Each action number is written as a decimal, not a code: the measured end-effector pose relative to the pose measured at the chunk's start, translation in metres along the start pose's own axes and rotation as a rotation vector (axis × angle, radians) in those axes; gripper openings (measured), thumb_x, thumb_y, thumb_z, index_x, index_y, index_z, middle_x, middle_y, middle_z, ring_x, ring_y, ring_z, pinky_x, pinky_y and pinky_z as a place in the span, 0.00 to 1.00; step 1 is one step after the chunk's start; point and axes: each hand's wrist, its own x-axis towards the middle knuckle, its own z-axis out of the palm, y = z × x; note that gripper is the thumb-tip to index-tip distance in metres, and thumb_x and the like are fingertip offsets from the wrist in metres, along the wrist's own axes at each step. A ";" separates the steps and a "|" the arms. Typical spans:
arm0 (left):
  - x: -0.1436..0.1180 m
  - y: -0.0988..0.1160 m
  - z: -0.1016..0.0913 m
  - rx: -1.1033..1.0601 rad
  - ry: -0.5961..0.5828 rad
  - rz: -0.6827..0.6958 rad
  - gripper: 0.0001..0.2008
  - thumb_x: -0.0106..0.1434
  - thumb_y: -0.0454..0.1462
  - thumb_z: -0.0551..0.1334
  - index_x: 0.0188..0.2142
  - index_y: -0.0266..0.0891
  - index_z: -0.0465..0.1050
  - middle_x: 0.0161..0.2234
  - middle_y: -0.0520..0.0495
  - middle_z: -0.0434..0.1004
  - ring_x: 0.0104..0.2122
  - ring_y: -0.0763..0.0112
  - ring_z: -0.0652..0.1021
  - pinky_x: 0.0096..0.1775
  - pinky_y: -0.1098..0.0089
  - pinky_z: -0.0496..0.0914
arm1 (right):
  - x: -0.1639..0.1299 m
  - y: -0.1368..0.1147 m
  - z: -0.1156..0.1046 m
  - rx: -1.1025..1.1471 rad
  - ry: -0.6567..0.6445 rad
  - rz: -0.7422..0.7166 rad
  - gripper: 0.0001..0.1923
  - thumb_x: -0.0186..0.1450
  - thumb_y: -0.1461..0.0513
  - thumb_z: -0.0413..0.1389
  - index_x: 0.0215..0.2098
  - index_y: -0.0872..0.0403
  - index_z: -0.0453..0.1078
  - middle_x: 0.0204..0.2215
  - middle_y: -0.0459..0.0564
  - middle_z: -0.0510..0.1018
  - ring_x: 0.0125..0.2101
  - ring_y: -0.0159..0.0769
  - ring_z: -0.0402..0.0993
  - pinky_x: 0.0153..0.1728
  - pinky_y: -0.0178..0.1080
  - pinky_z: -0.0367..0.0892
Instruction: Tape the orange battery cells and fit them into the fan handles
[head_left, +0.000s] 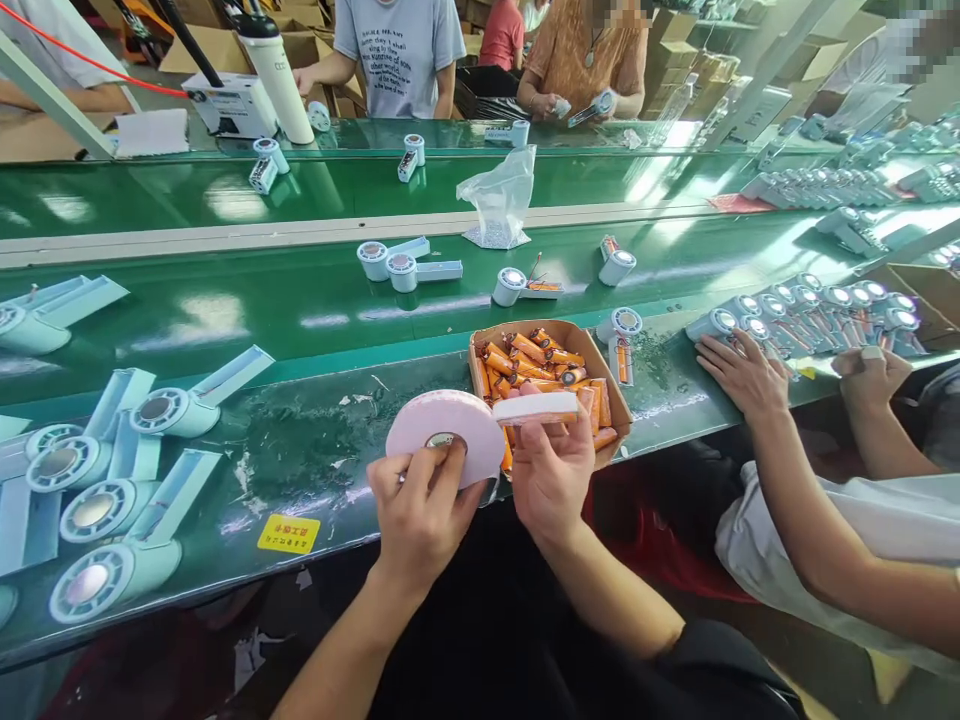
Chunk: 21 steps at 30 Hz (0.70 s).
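Pink foam tape roll [444, 432] sits pinched in the worker's left hand [418, 515], fingers and thumb closed narrowly on its lower rim, just above the near edge of the green workbench [315, 440]. The right hand [551, 475] grips the pulled-out tape strip [535, 407], which runs level from the roll toward 3 o'clock, the fingertips shut tight on its free end.

Behind the strip, at 12 o'clock from the right hand, stands a cardboard box [600, 365] filled with orange batteries [529, 352]. At 9 o'clock from the roll, pale blue fan housings [112, 575] lie in a cluster on the bench, and a yellow sticker [289, 533] lies on the bench edge at 8 o'clock from the left hand.

At 3 o'clock, a neighbouring worker's hand [742, 375] rests flat beside a row of fan housings [810, 310]. Beyond, on the green conveyor belt [225, 300], more housings lie scattered, with a clear plastic bag [501, 195] standing at 12 o'clock. Other people stand at the far side.
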 end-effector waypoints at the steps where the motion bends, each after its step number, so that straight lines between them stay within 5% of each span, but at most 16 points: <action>1: -0.002 0.000 0.002 -0.018 -0.002 -0.015 0.18 0.68 0.43 0.70 0.53 0.34 0.79 0.37 0.42 0.80 0.39 0.59 0.71 0.43 0.58 0.65 | 0.005 -0.002 -0.003 -0.039 -0.050 -0.001 0.29 0.59 0.53 0.74 0.55 0.46 0.72 0.47 0.53 0.88 0.49 0.46 0.86 0.56 0.55 0.79; 5: -0.005 0.003 0.003 -0.064 -0.045 -0.074 0.18 0.68 0.41 0.70 0.55 0.38 0.78 0.37 0.42 0.81 0.39 0.59 0.72 0.43 0.58 0.66 | 0.016 -0.007 -0.017 -0.179 -0.266 0.065 0.28 0.56 0.56 0.76 0.50 0.46 0.73 0.47 0.52 0.88 0.48 0.47 0.86 0.51 0.50 0.83; 11: -0.007 0.013 0.005 -0.095 -0.054 -0.130 0.18 0.65 0.40 0.71 0.54 0.40 0.80 0.37 0.42 0.81 0.39 0.59 0.73 0.43 0.58 0.69 | 0.033 -0.009 -0.019 -0.171 -0.172 -0.007 0.18 0.61 0.55 0.72 0.46 0.48 0.77 0.44 0.52 0.88 0.43 0.44 0.87 0.47 0.47 0.84; 13: -0.011 -0.006 -0.002 -0.034 -0.126 -0.137 0.17 0.63 0.38 0.72 0.52 0.40 0.82 0.38 0.41 0.83 0.40 0.56 0.73 0.43 0.57 0.70 | 0.062 -0.029 -0.029 -0.117 -0.110 -0.158 0.14 0.64 0.53 0.70 0.46 0.47 0.79 0.46 0.50 0.87 0.46 0.42 0.85 0.50 0.45 0.82; 16: -0.011 -0.067 -0.019 0.139 -0.296 -0.161 0.17 0.63 0.40 0.71 0.51 0.43 0.83 0.44 0.39 0.86 0.45 0.50 0.75 0.42 0.55 0.71 | 0.102 -0.067 -0.058 -0.008 0.072 -0.408 0.10 0.66 0.53 0.69 0.45 0.41 0.81 0.50 0.42 0.85 0.53 0.35 0.83 0.52 0.37 0.80; 19: 0.020 -0.127 -0.017 0.138 -0.451 -0.138 0.16 0.68 0.46 0.66 0.52 0.47 0.84 0.47 0.42 0.87 0.47 0.49 0.77 0.42 0.56 0.72 | 0.110 -0.083 -0.083 -0.026 0.069 -0.325 0.21 0.59 0.59 0.75 0.49 0.38 0.80 0.46 0.41 0.87 0.46 0.32 0.85 0.44 0.32 0.81; 21: 0.064 -0.147 0.009 0.094 -0.521 -0.133 0.16 0.73 0.46 0.60 0.51 0.47 0.84 0.47 0.44 0.87 0.47 0.53 0.79 0.45 0.58 0.73 | 0.104 -0.078 -0.088 -0.080 0.008 -0.241 0.27 0.57 0.61 0.76 0.52 0.38 0.79 0.42 0.43 0.88 0.45 0.36 0.86 0.41 0.35 0.81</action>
